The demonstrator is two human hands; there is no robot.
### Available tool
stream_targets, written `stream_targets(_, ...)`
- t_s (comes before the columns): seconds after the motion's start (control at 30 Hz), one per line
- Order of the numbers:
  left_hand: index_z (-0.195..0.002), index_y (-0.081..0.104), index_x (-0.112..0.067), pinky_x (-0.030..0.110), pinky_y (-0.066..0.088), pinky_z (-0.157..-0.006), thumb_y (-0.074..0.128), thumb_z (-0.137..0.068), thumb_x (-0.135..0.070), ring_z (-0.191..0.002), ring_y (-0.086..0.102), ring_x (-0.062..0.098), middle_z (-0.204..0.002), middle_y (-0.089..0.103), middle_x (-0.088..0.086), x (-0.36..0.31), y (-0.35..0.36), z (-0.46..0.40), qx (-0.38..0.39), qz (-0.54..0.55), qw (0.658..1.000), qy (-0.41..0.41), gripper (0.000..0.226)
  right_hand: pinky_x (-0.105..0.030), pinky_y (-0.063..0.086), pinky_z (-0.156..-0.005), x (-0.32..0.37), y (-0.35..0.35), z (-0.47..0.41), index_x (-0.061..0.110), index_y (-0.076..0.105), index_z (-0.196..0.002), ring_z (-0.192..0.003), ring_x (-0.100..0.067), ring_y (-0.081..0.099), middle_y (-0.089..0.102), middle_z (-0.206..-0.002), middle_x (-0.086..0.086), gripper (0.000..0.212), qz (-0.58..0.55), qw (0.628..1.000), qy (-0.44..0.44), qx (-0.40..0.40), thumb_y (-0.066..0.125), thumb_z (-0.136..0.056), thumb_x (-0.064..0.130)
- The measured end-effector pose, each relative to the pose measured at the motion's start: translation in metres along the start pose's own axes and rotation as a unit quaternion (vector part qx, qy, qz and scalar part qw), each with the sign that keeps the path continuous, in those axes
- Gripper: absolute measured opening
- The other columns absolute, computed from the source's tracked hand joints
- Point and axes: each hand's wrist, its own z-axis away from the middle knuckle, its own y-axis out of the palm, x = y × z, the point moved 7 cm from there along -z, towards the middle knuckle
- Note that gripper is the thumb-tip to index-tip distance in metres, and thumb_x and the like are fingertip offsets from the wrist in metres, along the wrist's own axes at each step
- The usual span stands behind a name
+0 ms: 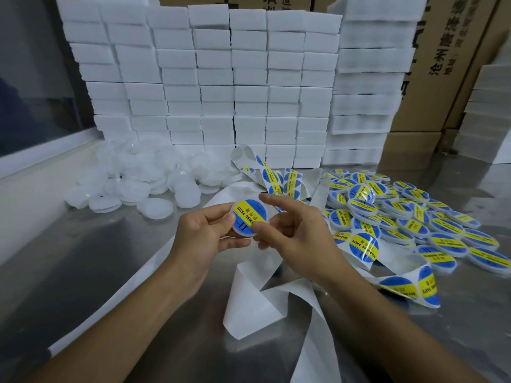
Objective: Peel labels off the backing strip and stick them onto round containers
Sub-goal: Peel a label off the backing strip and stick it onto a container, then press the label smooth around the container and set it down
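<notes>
Blue-yellow label [249, 217]; white backing strip [255, 294].

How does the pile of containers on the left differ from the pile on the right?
The left pile is bare translucent white; the right pile carries blue-and-yellow labels. The left pile lies against the stacked white blocks, by the window side; the right pile spreads toward the cardboard boxes. Both are round, flat containers lying loose on the metal table.

room only at your near left
bare steel table [91, 261] lies free; plain white containers [132, 183], labelled blue-yellow containers [414, 219] and stacked white boxes [215, 87] hem you in.
</notes>
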Motion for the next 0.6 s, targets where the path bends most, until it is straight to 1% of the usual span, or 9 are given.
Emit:
stream_targets(0.1,-0.1,0.071,-0.011,0.026,0.058,-0.059,0.052,-0.096,-0.003,-0.076,0.074,0.022,-0.086,0.077,0.01,0.0,0.002,0.001,-0.001,-0.011,1.0,-0.003,0.021,-0.028,0.059,-0.068,-0.001,-0.003,-0.001,0.017,0.062,-0.127,-0.062,-0.015,0.07,0.074,-0.074,-0.005,0.033,0.018,0.999,-0.015,-0.023,0.065,-0.093,0.014)
stream_targets(0.17,-0.102,0.07,-0.007,0.027,0.058,-0.06,0.054,-0.095,-0.002,-0.075,0.074,0.023,-0.086,0.076,0.012,0.001,0.002,0.002,-0.006,0.0,1.0,-0.005,0.018,-0.022,0.056,-0.066,-0.001,-0.005,0.0,0.022,0.063,-0.126,-0.064,-0.008,0.068,0.073,-0.081,0.003,0.036,0.075,0.996,-0.032,-0.044,0.07,-0.09,0.021)
stream_targets(0.2,-0.102,0.07,-0.004,0.027,0.059,-0.062,0.055,-0.094,-0.002,-0.075,0.074,0.024,-0.087,0.076,0.014,0.002,0.002,0.002,-0.011,0.011,1.0,-0.007,0.017,-0.018,0.053,-0.066,0.002,-0.006,0.001,0.023,0.063,-0.126,-0.069,-0.006,0.066,0.069,-0.091,0.007,0.042,0.107,0.992,-0.047,-0.055,0.075,-0.086,0.024)
stream_targets(0.27,-0.103,0.069,-0.001,0.029,0.059,-0.065,0.057,-0.093,-0.004,-0.076,0.074,0.026,-0.088,0.076,0.017,0.004,0.002,0.004,-0.015,0.019,1.0,-0.009,0.016,-0.011,0.047,-0.068,0.008,-0.005,0.003,0.021,0.063,-0.127,-0.084,-0.003,0.062,0.06,-0.109,0.008,0.057,0.166,0.98,-0.093,-0.061,0.084,-0.075,0.031)
stream_targets(0.33,-0.104,0.07,-0.002,0.029,0.06,-0.067,0.059,-0.092,-0.007,-0.079,0.074,0.028,-0.089,0.076,0.017,0.006,0.004,0.004,-0.007,0.01,1.0,-0.011,0.017,-0.009,0.044,-0.073,0.013,-0.004,0.004,0.017,0.065,-0.127,-0.094,-0.002,0.057,0.058,-0.115,0.004,0.062,0.211,0.966,-0.135,-0.059,0.086,-0.071,0.036)
stream_targets(0.4,-0.103,0.07,-0.002,0.029,0.059,-0.067,0.061,-0.091,-0.009,-0.078,0.074,0.027,-0.089,0.076,0.017,0.007,0.006,0.004,0.001,0.009,1.0,-0.014,0.016,-0.01,0.044,-0.077,0.015,-0.006,0.003,0.017,0.066,-0.125,-0.097,-0.001,0.057,0.061,-0.113,0.004,0.06,0.231,0.96,-0.141,-0.065,0.084,-0.072,0.041)
stream_targets(0.47,-0.098,0.072,-0.004,0.028,0.059,-0.068,0.065,-0.086,-0.018,-0.079,0.074,0.025,-0.087,0.076,0.016,0.006,0.008,0.004,0.008,0.002,1.0,-0.006,0.02,-0.013,0.045,-0.08,0.016,-0.012,0.002,0.019,0.068,-0.121,-0.097,-0.001,0.059,0.065,-0.11,0.007,0.054,0.238,0.959,-0.136,-0.077,0.082,-0.075,0.044)
stream_targets(0.53,-0.093,0.075,-0.014,0.024,0.058,-0.068,0.071,-0.074,-0.035,-0.081,0.073,0.017,-0.086,0.077,0.006,0.007,0.01,0.005,0.005,-0.075,0.997,0.017,0.029,-0.016,0.045,-0.081,0.016,-0.026,0.0,0.02,0.071,-0.114,-0.095,-0.001,0.059,0.068,-0.106,0.01,0.044,0.255,0.952,-0.126,-0.108,0.08,-0.077,0.042)
stream_targets(0.6,-0.092,0.075,-0.024,0.018,0.054,-0.069,0.079,-0.063,-0.04,-0.078,0.069,0.007,-0.09,0.076,-0.005,0.01,0.012,0.007,0.007,-0.186,0.982,0.033,0.033,-0.022,0.046,-0.079,0.011,-0.051,-0.004,0.02,0.072,-0.104,-0.093,-0.007,0.06,0.067,-0.101,0.008,0.032,0.281,0.941,-0.093,-0.161,0.079,-0.078,0.038)
